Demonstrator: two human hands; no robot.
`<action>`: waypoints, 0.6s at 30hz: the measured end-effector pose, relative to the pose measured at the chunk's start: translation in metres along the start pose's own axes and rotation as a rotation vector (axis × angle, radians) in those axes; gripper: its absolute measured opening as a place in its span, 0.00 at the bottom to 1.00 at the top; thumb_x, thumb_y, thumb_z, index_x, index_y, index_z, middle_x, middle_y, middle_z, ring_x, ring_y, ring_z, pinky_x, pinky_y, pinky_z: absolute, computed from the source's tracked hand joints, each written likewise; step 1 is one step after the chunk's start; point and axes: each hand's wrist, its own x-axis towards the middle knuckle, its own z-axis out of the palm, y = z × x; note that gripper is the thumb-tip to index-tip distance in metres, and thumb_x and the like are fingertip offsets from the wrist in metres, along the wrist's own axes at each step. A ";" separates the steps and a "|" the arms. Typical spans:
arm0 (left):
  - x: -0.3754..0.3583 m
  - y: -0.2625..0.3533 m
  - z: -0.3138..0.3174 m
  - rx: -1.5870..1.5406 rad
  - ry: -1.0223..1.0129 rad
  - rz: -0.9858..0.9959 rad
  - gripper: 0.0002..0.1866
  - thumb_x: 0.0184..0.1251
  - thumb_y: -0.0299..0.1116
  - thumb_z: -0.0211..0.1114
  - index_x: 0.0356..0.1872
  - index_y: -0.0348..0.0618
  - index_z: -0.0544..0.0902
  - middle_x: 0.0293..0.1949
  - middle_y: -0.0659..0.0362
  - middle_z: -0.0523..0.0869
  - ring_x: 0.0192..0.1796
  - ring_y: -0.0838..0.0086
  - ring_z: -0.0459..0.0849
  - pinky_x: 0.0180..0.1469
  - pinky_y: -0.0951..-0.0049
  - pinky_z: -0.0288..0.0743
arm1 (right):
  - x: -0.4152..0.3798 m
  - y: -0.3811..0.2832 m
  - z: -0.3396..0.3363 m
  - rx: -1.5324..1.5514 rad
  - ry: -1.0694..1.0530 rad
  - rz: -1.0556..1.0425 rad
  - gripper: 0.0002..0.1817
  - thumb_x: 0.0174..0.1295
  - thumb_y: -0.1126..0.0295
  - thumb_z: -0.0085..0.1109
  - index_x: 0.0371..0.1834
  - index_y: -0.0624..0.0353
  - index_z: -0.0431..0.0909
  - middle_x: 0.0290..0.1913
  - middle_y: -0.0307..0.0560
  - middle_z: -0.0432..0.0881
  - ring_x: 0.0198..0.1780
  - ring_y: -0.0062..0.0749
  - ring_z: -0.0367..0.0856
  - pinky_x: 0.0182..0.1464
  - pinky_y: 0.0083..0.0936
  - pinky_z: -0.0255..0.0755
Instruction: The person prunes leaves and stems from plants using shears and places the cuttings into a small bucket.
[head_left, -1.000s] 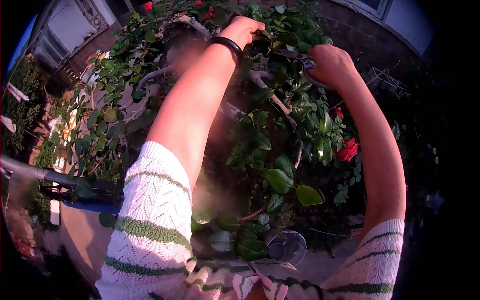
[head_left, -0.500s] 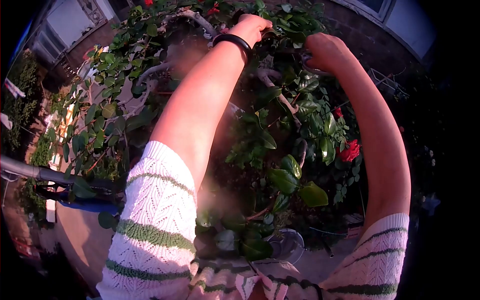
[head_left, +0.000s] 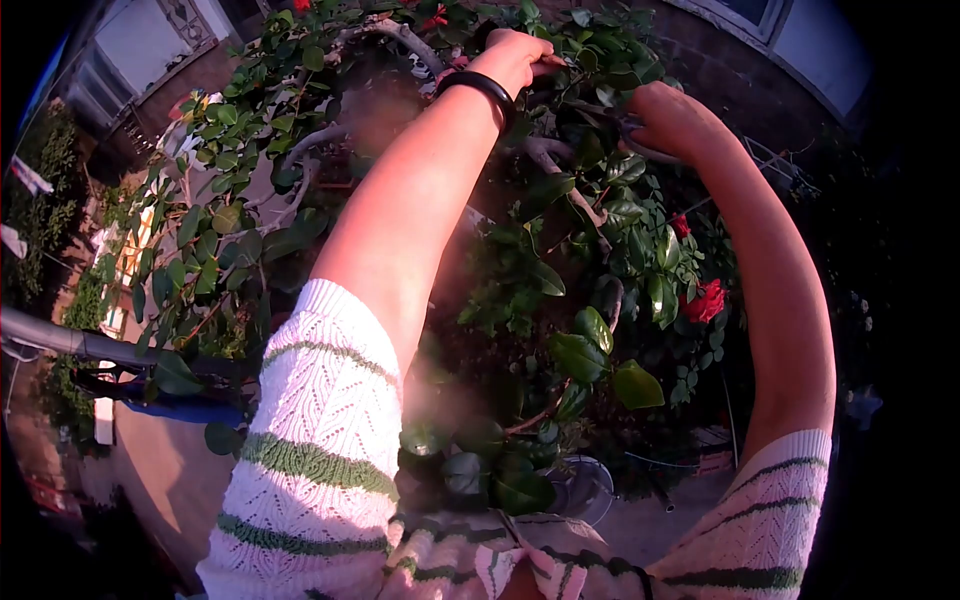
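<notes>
A leafy shrub [head_left: 590, 355] with glossy dark leaves and pale bent branches fills the middle of the head view. My left hand [head_left: 520, 55], a dark bangle on its wrist, reaches into the upper foliage. Its fingers are drawn together among the leaves; whatever they grip is hidden. To its right, my right hand [head_left: 665, 115] is closed round the looped handles of a pair of scissors [head_left: 640, 150]. The scissor blades point left into the leaves, towards my left hand, and are partly lost in shadow.
Red flowers [head_left: 704, 301] hang at the shrub's right side. Below the leaves is a clear round container [head_left: 582, 488]. A grey metal bar [head_left: 70, 343] runs in from the left. A brick wall [head_left: 690, 50] stands behind.
Both hands have shifted slightly right and down in view, the right hand a little more. The scissor blades now show more plainly among the leaves.
</notes>
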 end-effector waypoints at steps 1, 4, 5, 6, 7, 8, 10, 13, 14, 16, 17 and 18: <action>-0.015 0.012 -0.005 -0.068 -0.074 -0.024 0.09 0.69 0.26 0.55 0.35 0.30 0.80 0.33 0.47 0.85 0.35 0.58 0.88 0.42 0.55 0.86 | -0.003 0.000 0.000 -0.007 0.017 0.011 0.16 0.50 0.63 0.69 0.39 0.61 0.83 0.35 0.56 0.83 0.43 0.52 0.82 0.45 0.42 0.75; -0.069 0.037 0.014 -0.047 -0.079 0.183 0.11 0.70 0.29 0.55 0.35 0.31 0.82 0.34 0.48 0.86 0.38 0.59 0.87 0.45 0.57 0.85 | -0.015 0.009 -0.009 0.034 0.112 0.049 0.21 0.49 0.60 0.72 0.42 0.63 0.81 0.37 0.56 0.83 0.44 0.52 0.82 0.45 0.42 0.75; -0.085 0.049 0.023 -0.077 -0.042 0.262 0.11 0.70 0.29 0.55 0.36 0.31 0.82 0.34 0.48 0.86 0.38 0.59 0.87 0.46 0.57 0.85 | -0.021 0.007 -0.017 0.086 0.138 0.076 0.22 0.48 0.60 0.73 0.42 0.63 0.81 0.38 0.57 0.83 0.44 0.52 0.82 0.45 0.42 0.75; -0.108 0.064 0.024 0.030 -0.062 0.324 0.11 0.69 0.31 0.55 0.35 0.35 0.84 0.31 0.55 0.86 0.36 0.69 0.87 0.42 0.67 0.83 | -0.029 0.005 -0.023 0.141 0.163 0.107 0.23 0.48 0.59 0.73 0.43 0.64 0.80 0.38 0.57 0.83 0.45 0.53 0.82 0.46 0.42 0.75; -0.061 0.064 0.001 0.009 -0.252 0.369 0.07 0.65 0.29 0.61 0.34 0.35 0.84 0.25 0.56 0.83 0.23 0.75 0.79 0.21 0.78 0.72 | -0.037 0.004 -0.027 0.197 0.185 0.137 0.24 0.48 0.58 0.74 0.43 0.64 0.80 0.39 0.58 0.84 0.45 0.53 0.82 0.46 0.41 0.75; -0.061 0.083 -0.005 0.134 -0.171 0.418 0.08 0.64 0.29 0.60 0.33 0.35 0.84 0.24 0.57 0.83 0.23 0.74 0.80 0.21 0.77 0.72 | -0.042 0.003 -0.025 0.199 0.199 0.121 0.28 0.49 0.55 0.73 0.46 0.64 0.77 0.40 0.59 0.84 0.45 0.54 0.82 0.47 0.41 0.74; -0.076 0.110 -0.031 0.320 -0.106 0.621 0.08 0.63 0.29 0.59 0.32 0.36 0.84 0.23 0.58 0.82 0.22 0.74 0.79 0.22 0.77 0.72 | -0.056 -0.015 -0.023 0.173 0.194 0.145 0.31 0.52 0.48 0.68 0.50 0.61 0.74 0.39 0.58 0.83 0.46 0.54 0.81 0.47 0.43 0.74; -0.152 0.131 -0.064 0.463 -0.035 0.668 0.07 0.66 0.30 0.60 0.35 0.37 0.82 0.22 0.61 0.81 0.21 0.78 0.78 0.23 0.78 0.71 | -0.058 -0.024 0.000 0.122 0.313 0.076 0.28 0.54 0.47 0.66 0.45 0.60 0.74 0.36 0.55 0.83 0.44 0.51 0.82 0.46 0.43 0.74; -0.181 0.132 -0.059 0.714 0.110 0.714 0.09 0.66 0.31 0.59 0.34 0.38 0.84 0.24 0.62 0.83 0.27 0.79 0.81 0.29 0.77 0.74 | -0.057 -0.026 0.004 0.141 0.274 0.110 0.28 0.54 0.46 0.66 0.43 0.60 0.74 0.36 0.55 0.83 0.44 0.51 0.82 0.46 0.43 0.74; -0.195 0.125 -0.066 1.045 0.235 0.839 0.09 0.64 0.32 0.59 0.32 0.40 0.86 0.23 0.68 0.82 0.30 0.86 0.80 0.31 0.81 0.71 | -0.056 -0.037 0.007 0.187 0.167 0.192 0.28 0.54 0.45 0.65 0.42 0.60 0.75 0.36 0.55 0.83 0.43 0.51 0.82 0.45 0.42 0.75; -0.192 0.110 -0.070 1.084 0.193 0.820 0.08 0.62 0.29 0.60 0.31 0.38 0.85 0.24 0.66 0.83 0.27 0.84 0.81 0.30 0.79 0.72 | -0.055 -0.038 0.016 0.206 0.165 0.176 0.29 0.54 0.44 0.65 0.42 0.60 0.76 0.35 0.54 0.83 0.43 0.51 0.82 0.45 0.42 0.75; -0.189 0.102 -0.071 1.040 0.148 0.815 0.07 0.61 0.29 0.60 0.31 0.38 0.84 0.23 0.66 0.83 0.26 0.83 0.81 0.29 0.79 0.73 | -0.053 -0.040 0.018 0.203 0.144 0.183 0.29 0.54 0.44 0.65 0.43 0.61 0.76 0.36 0.55 0.83 0.44 0.50 0.82 0.46 0.41 0.75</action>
